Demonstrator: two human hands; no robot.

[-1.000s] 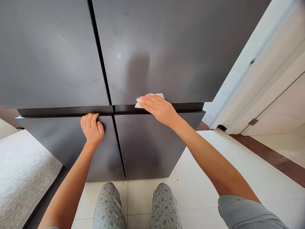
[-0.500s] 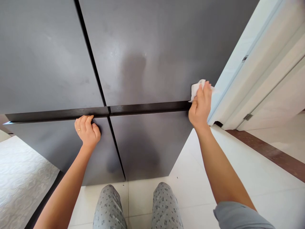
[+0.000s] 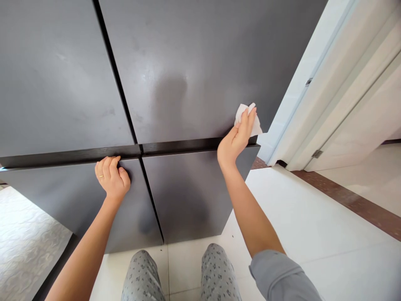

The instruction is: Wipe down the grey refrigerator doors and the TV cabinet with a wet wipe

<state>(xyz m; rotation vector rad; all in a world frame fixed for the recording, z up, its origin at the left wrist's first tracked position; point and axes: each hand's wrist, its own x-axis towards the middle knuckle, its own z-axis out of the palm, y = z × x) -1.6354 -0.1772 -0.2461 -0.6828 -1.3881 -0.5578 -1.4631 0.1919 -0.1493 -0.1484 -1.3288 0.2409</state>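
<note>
**Two-handed contact, seen from the head camera**

Head view. We look forward and down at a dark grey four-door refrigerator (image 3: 62,83), which stands directly ahead of the person's knees. A vertical gap (image 3: 115,75) and a black horizontal handle rail (image 3: 72,155) divide its front into four panels.

We see the left hand (image 3: 112,177) on the lower left door, with the fingers curled and pressed together, hooked at the handle rail just left of the central gap. A gold ring (image 3: 101,176) sits on one finger.

We see the right hand (image 3: 237,140) raised against the upper right door, just above the rail. A crumpled white paper tissue (image 3: 247,121) lies between its fingers and the door. The fingers stand close together, with the thumb set apart; we cannot tell whether the thumb pinches the tissue.

A soft shadow (image 3: 169,100) falls on the upper door between the hands. Below, we see grey patterned trousers (image 3: 217,271) and a grey sleeve (image 3: 278,276) on the right arm. White floor tiles (image 3: 313,217) run past a brown stone strip (image 3: 347,200), and a white door frame (image 3: 338,83) stands to the right of the refrigerator.
</note>
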